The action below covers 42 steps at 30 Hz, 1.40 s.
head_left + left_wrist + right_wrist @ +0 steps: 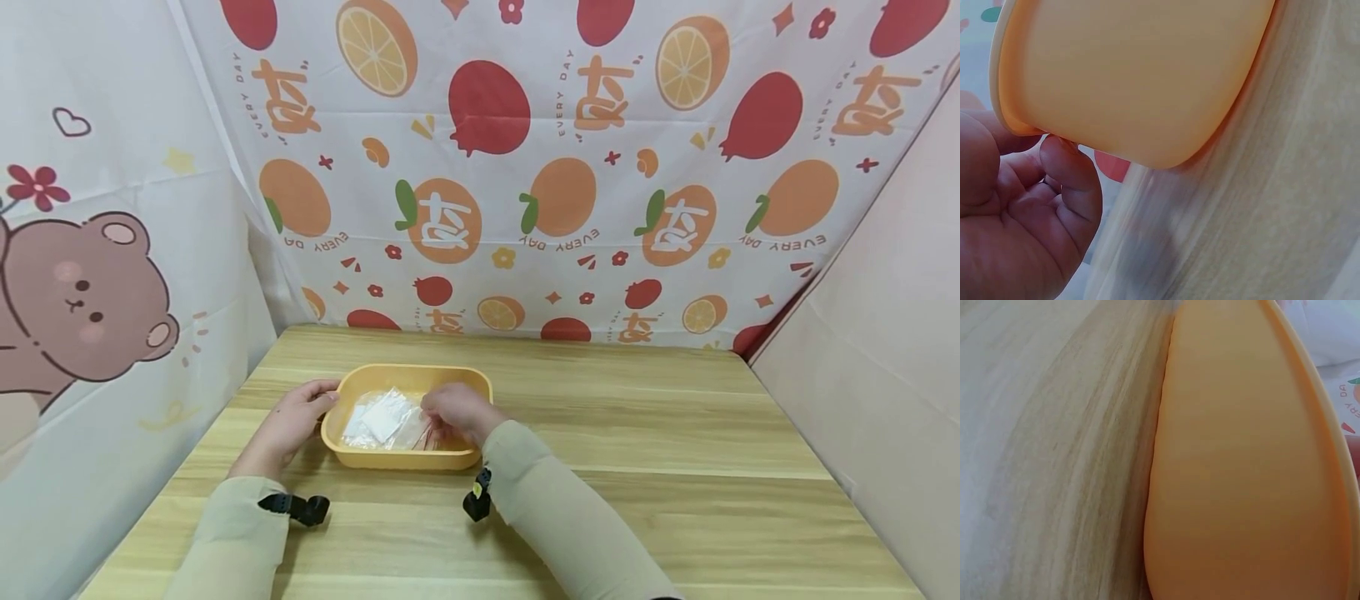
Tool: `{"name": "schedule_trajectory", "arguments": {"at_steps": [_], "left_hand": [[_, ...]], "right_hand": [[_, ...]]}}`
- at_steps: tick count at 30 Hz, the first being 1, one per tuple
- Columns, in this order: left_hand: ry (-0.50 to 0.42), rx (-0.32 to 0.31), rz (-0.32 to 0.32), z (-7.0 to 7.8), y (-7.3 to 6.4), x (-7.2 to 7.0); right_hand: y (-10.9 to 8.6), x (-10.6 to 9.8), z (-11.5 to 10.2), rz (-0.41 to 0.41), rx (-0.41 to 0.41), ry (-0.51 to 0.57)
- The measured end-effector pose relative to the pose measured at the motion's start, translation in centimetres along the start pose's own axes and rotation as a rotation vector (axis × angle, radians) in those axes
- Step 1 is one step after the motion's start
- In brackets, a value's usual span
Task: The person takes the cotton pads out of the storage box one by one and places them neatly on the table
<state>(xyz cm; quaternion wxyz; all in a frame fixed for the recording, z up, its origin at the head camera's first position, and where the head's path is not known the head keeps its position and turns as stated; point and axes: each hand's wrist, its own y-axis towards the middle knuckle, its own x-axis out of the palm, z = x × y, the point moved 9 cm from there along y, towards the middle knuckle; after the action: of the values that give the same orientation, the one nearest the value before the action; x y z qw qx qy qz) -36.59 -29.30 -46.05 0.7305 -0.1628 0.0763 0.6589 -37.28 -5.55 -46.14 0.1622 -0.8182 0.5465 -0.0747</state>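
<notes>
A yellow plastic basin [408, 459] stands on the table, holding clear plastic bags [360, 423] with a white square packet [387, 415] among them. My left hand [296, 415] is at the basin's left end. In the left wrist view, the thumb and curled fingers of that hand [1029, 206] pinch the basin's rim [999, 75]. My right hand [461, 410] reaches inside the basin's right half, fingers bent down at a clear bag with thin red lines [426, 437]. Its fingertips are partly hidden. The basin's outer wall [1241, 456] fills much of the right wrist view.
The wooden table [637, 467] extends to the right of the basin and in front of it. A fruit-print cloth [525, 192] hangs behind the table, and a bear-print cloth [90, 292] hangs on the left. Each wrist carries a black strapped camera [307, 509].
</notes>
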Motion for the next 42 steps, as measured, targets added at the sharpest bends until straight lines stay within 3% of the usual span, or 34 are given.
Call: {"name": "schedule_trajectory", "arguments": {"at_steps": [10,16,20,27,34,42], "left_hand": [[0.0,-0.009,-0.002,0.0,-0.1,-0.1],[0.009,-0.012,0.005,-0.1,0.2,-0.2],[0.01,-0.004,0.005,-0.1,0.2,-0.2],[-0.003,0.021,-0.005,0.1,0.1,-0.1],[0.011,-0.022,0.004,0.0,0.1,0.0],[-0.001,-0.007,0.003,0.2,0.1,0.2]], "right_hand": [[-0.2,2.3,0.4,-0.23,-0.038,-0.259],[-0.1,3.1,0.2,-0.222,-0.069,-0.327],[0.4,2.9,0.3,-0.132,-0.052,-0.271],[0.3,1.8,0.1,-0.001,-0.048,-0.049],[-0.1,0.4,-1.3,0.045,-0.128,0.144],[-1.9,-0.4,-3.4,0.012,-0.222,0.161]]}}
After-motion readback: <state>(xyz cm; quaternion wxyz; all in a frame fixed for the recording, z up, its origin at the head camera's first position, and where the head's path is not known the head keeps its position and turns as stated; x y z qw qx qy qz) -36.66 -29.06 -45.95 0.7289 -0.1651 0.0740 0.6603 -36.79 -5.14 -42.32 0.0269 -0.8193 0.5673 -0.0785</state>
